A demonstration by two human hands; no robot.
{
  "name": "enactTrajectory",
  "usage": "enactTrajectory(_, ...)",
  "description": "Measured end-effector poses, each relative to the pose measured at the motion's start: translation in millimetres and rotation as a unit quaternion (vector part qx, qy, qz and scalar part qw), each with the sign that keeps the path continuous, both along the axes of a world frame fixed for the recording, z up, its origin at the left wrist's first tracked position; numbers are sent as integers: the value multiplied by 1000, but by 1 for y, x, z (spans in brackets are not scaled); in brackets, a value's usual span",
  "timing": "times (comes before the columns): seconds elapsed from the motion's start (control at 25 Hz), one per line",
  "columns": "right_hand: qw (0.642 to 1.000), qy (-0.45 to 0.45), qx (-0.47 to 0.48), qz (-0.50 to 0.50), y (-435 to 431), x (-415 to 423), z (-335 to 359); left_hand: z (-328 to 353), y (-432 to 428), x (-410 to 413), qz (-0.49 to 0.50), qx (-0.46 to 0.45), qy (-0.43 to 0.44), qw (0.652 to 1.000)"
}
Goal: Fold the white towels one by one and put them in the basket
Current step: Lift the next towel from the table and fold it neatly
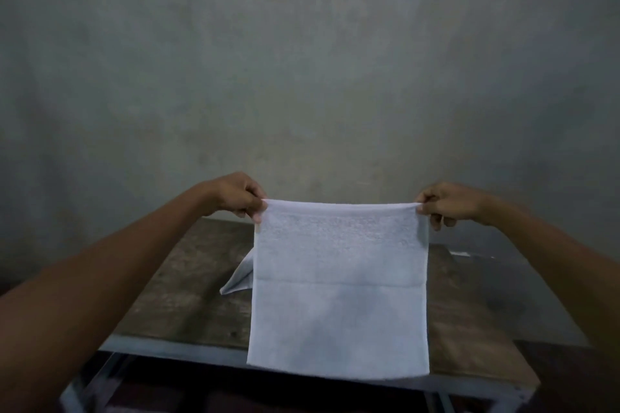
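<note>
Towel: white towel hung above the wooden table.
Hands: left hand and right hand pinched on its top corners.
Risk: uneven fold if one corner is let slip.

seen on my remote feed: the bare left arm and right arm reach forward from the lower corners, well apart. the left hand and right hand sit level, fingers curled, each pinching a top corner of the white towel between thumb and fingers.
</note>
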State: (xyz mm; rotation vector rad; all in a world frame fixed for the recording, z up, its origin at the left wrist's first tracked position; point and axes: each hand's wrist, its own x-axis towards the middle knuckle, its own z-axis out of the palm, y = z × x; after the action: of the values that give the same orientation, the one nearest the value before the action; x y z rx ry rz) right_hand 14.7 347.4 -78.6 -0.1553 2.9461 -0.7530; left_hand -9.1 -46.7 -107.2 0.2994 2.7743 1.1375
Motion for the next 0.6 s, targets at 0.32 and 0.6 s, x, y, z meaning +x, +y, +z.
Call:
enactTrajectory(0.32,993,79,-59,-64,-3,-53,-114,-117,23,-41,112,86,94,986)
enactTrajectory(0.6,990,124,-53,-42,16,1,-203,-195,16,24,77,105,162,978)
